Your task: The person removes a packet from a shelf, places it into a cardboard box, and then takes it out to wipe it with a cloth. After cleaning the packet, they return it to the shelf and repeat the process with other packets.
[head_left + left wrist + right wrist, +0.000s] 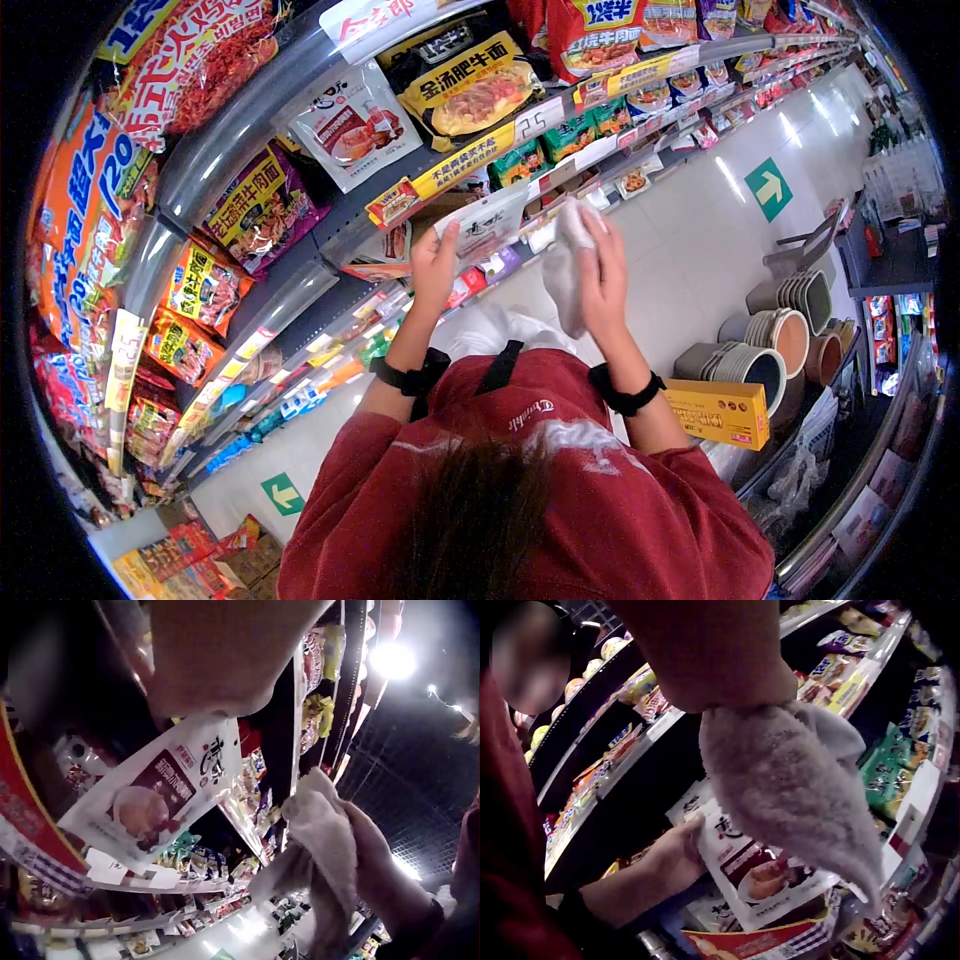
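My left hand (434,268) pinches the edge of a white food packet (490,225) with Chinese print and a picture of food. The left wrist view shows the front of this packet (161,791) tilted in front of the shelf. A pale, fluffy cloth (567,270) is held in my right hand (606,280), to the right of the packet. In the right wrist view the cloth (787,780) hangs down and covers part of the packet (761,874); the right fingers are hidden behind it there.
A similar white packet (350,125) stands on the shelf beside black-and-yellow noodle bags (470,85). A yellow price strip (440,175) runs along the shelf edge. Stacked bins (735,370) and a yellow box (715,412) are at the right, with tiled floor (680,240) between.
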`<action>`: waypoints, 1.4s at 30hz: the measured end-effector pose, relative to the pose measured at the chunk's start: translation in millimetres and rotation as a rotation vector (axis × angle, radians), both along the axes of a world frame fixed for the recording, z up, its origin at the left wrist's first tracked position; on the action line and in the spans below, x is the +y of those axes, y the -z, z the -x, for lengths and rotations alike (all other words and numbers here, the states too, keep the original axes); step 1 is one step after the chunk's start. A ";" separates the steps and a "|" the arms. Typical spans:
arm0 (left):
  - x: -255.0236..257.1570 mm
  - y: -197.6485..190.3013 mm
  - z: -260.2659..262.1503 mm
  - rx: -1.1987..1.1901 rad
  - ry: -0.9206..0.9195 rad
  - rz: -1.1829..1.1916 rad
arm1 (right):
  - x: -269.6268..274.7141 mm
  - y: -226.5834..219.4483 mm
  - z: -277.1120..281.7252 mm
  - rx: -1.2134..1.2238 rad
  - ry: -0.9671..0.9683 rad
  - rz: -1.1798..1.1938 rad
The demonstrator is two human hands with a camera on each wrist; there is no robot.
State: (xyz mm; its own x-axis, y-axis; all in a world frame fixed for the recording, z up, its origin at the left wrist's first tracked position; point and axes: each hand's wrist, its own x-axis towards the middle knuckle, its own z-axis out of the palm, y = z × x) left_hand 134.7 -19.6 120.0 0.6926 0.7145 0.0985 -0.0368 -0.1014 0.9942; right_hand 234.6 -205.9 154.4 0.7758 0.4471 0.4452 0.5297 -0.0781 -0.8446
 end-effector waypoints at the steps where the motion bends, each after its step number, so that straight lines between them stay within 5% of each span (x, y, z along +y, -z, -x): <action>1: -2.8 -4.4 -2.0 -0.035 0.014 0.028 | 9.3 -6.2 3.3 -0.122 0.015 0.031; 6: -25.9 -24.3 -17.4 -0.133 0.032 0.273 | 63.4 -9.0 24.5 -0.405 -0.161 0.158; 10: -31.7 -35.4 -21.9 -0.271 0.037 0.517 | 79.5 3.6 22.0 -0.535 -0.057 0.192; 16: -33.9 -37.2 -21.3 -0.201 0.065 0.463 | 75.2 8.0 14.9 -0.565 0.027 0.206; 24: -29.0 -35.1 -11.9 -0.122 0.036 0.442 | 56.1 33.3 -33.1 -0.284 0.184 0.238; 28: -26.6 -34.7 -12.4 -0.159 -0.002 0.361 | 43.5 41.9 -60.5 -0.095 0.245 0.011; 33: -27.1 -30.7 -15.3 -0.120 -0.029 0.442 | 39.9 -8.5 -40.8 -0.010 0.195 -0.212; 37: -48.0 -29.8 -24.3 -0.033 0.079 0.336 | 64.7 -23.0 6.0 -0.282 -0.079 -0.054; 38: -57.0 -36.6 -23.3 0.126 0.047 0.296 | 65.5 -21.6 6.5 -0.282 -0.079 -0.055; 41: -54.1 -37.5 -23.0 -0.017 0.110 0.413 | 72.3 -10.1 0.9 -0.500 0.022 0.095; 42: -48.4 -28.5 -19.3 0.047 0.171 0.274 | 71.7 -4.8 -1.3 -0.498 0.021 0.096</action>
State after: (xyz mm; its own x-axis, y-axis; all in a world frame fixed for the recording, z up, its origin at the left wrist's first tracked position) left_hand 153.9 -68.0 148.5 0.8040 0.5831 -0.1166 0.0165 0.1741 0.9846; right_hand 235.9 -134.3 159.3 0.4886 0.4909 0.7213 0.8641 -0.1575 -0.4781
